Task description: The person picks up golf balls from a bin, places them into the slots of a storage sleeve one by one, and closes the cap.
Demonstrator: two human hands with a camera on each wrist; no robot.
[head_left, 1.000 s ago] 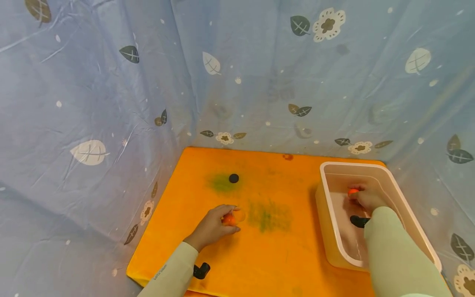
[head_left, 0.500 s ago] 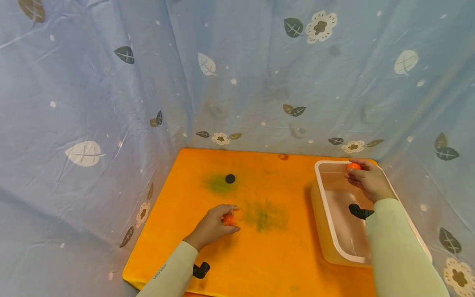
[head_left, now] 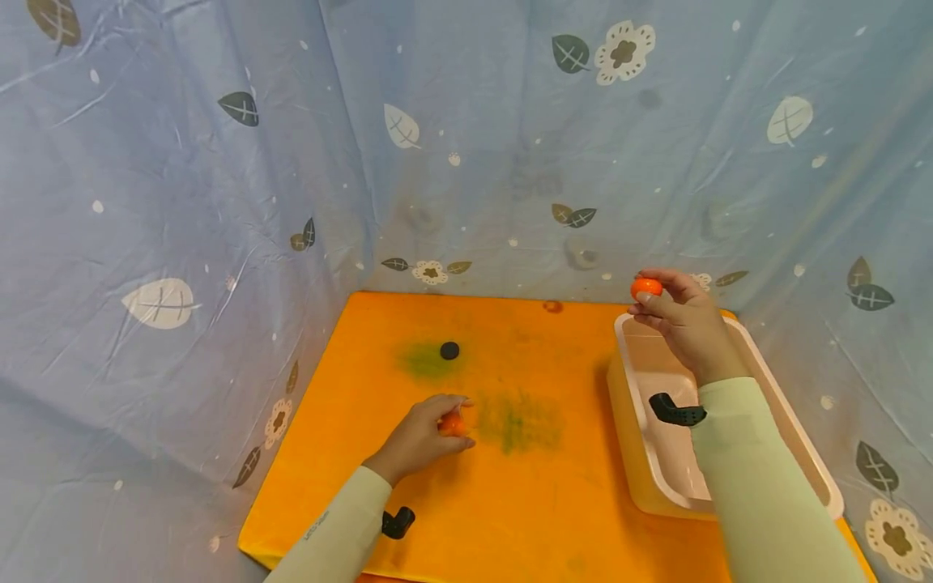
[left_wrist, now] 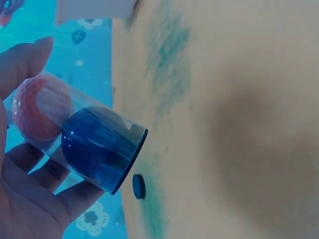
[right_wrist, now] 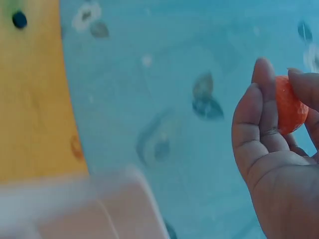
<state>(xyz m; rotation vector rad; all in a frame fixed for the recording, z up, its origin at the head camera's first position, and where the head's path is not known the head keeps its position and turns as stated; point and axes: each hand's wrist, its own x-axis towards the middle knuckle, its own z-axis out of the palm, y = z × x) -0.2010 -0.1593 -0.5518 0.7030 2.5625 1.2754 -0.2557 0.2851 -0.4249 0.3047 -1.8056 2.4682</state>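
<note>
My left hand (head_left: 423, 433) grips a clear plastic cylinder (left_wrist: 127, 130) low over the orange table. Inside it, in the left wrist view, a reddish dimpled ball (left_wrist: 40, 109) sits above a dark blue ball (left_wrist: 97, 144). From the head view only an orange ball shows in the cylinder. My right hand (head_left: 688, 324) pinches another orange ball (head_left: 645, 289) between thumb and fingers, raised above the far left corner of the pale pink bin (head_left: 645, 429). Its textured surface shows in the right wrist view, partly covered by the fingers.
A small black disc (head_left: 449, 351) lies on the orange table (head_left: 539, 502) beyond my left hand. Green stains mark the tabletop. Blue patterned curtain (head_left: 466, 146) hangs close around the back and sides. The deep bin stands at the table's right.
My right hand has lifted the orange ball up out of the bin and moved it leftward over the far rim. My left hand and the cylinder have barely moved.
</note>
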